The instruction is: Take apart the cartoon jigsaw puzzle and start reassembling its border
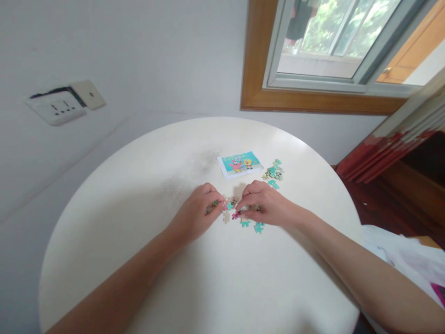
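Both of my hands rest on a round white table point(194, 273) over a small patch of jigsaw pieces point(232, 207). My left hand point(199, 209) is curled, its fingers pinching a small puzzle piece point(211, 207) at the patch's left edge. My right hand point(264, 204) is curled too, its fingertips pressed on pieces at the patch's right side. Two loose teal pieces point(253, 226) lie just in front of my right hand. A small picture card point(239, 163) with cartoon figures lies behind the hands.
A heap of loose puzzle pieces point(273, 173) lies right of the card. A wall socket point(57, 108) sits on the white wall at left. A wood-framed window point(323, 55) is behind the table. White cloth point(406, 260) shows at the right edge.
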`<state>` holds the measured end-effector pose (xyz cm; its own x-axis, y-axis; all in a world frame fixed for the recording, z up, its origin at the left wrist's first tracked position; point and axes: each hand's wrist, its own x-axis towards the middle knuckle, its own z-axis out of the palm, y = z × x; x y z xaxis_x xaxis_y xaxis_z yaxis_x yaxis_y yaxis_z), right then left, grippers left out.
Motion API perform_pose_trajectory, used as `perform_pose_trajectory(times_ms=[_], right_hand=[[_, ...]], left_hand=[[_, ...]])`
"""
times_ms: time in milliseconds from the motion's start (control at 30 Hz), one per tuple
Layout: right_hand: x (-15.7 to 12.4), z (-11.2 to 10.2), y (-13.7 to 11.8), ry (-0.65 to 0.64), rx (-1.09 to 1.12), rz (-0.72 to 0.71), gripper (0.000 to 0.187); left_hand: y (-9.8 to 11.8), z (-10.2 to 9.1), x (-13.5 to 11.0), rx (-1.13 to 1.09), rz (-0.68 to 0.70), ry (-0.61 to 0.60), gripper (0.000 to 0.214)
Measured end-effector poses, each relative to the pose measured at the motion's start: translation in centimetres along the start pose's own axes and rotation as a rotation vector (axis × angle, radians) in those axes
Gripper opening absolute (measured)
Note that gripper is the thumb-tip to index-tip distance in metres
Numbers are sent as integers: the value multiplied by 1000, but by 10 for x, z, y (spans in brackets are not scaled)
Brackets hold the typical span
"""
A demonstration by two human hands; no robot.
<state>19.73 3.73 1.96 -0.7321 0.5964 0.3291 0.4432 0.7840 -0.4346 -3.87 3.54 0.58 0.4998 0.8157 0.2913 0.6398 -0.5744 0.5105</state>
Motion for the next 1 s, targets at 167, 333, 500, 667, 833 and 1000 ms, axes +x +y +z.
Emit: perform_pose_trajectory(times_ms=[167, 333, 500, 667, 833, 1000], right_hand=[[2, 9, -14, -8, -147, 80, 29], [7, 22, -25, -10, -333, 78, 39], [7, 21, -24, -29, -424, -27, 30], [7, 22, -18, 33, -375, -69, 26], [7, 21, -2, 188, -85, 86, 12], [-4, -9, 44, 402, 3, 340, 10]], left_hand=[[-2, -3, 1, 73, -12, 13, 19], [-2, -3, 2, 105, 5, 40, 16], [-2, -2, 2, 114, 7, 49, 18], [-5, 0, 2, 103, 4, 46, 18], [-6, 0, 1, 85, 7, 52, 19], [-5, -2, 2, 54, -27, 32, 22]])
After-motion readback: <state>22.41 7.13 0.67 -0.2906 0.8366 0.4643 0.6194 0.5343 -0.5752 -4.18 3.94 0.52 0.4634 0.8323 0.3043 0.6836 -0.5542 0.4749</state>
